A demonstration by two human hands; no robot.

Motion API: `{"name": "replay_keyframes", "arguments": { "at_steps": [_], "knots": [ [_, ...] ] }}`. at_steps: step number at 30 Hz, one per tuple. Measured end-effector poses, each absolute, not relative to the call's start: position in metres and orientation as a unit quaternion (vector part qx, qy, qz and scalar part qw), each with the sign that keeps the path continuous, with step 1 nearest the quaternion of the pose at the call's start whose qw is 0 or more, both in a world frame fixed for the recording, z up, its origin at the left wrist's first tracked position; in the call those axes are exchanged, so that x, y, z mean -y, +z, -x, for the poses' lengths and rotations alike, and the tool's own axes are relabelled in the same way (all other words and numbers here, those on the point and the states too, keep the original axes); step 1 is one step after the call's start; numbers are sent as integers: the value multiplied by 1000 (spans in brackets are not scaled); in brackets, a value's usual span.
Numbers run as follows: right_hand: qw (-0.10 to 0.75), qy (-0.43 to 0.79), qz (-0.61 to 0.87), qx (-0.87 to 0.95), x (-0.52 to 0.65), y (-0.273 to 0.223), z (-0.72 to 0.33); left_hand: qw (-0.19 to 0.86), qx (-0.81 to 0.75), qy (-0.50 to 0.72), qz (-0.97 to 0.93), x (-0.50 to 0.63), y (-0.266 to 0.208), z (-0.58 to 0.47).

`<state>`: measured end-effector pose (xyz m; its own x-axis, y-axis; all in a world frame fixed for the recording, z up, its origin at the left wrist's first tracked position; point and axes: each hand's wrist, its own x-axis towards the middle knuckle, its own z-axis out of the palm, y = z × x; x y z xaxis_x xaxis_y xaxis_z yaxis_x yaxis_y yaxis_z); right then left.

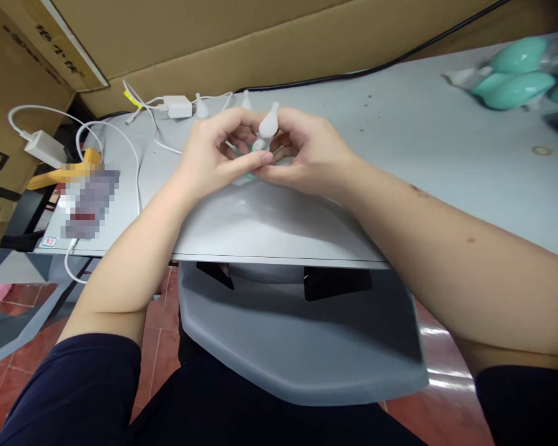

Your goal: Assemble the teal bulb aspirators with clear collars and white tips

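My left hand (214,152) and my right hand (304,145) meet over the near middle of the table, fingers curled round the same small item. From between them rises a white tapered nozzle (268,126), narrow end up, with a clear-looking collar below it. A bit of a teal bulb (250,176) shows under my left thumb; my fingers hide most of it, and how it joins the nozzle cannot be seen. Both thumbs press near the nozzle's base. Just beyond my left hand, two similar white nozzles (201,106) stand upright on the table.
Several teal bulbs (516,87) with clear wrapping lie at the far right, near a small ring (542,150). White chargers (177,106) and cables run along the left. A blurred-out phone (93,201) lies there too. Cardboard (214,43) walls the back. A grey stool (302,347) stands below.
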<state>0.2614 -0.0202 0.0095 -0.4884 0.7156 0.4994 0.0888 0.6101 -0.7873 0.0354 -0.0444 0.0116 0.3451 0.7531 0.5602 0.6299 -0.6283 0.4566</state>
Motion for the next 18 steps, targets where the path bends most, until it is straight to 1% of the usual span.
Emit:
{"name": "replay_keyframes", "arguments": {
  "at_steps": [3, 6, 9, 12, 14, 15, 18],
  "knots": [
    [432, 345, 262, 791, 14, 14, -267, 77, -412, 394, -818, 47, 17, -32],
    [456, 338, 288, 771, 3, 18, -273, 39, -419, 391, -819, 56, 40, -36],
    [494, 333, 329, 732, -12, 19, -278, 22, -423, 334, -842, 75, 70, -48],
    [507, 302, 365, 720, -28, 13, -282, -8, -409, 317, -855, 95, 88, -58],
    [496, 272, 388, 728, -37, 6, -284, -29, -406, 302, -862, 102, 89, -60],
    [476, 262, 396, 740, -41, 2, -286, -40, -407, 293, -864, 103, 86, -59],
    [426, 270, 405, 762, -50, -9, -290, -77, -408, 267, -869, 92, 73, -45]
  ]
}}
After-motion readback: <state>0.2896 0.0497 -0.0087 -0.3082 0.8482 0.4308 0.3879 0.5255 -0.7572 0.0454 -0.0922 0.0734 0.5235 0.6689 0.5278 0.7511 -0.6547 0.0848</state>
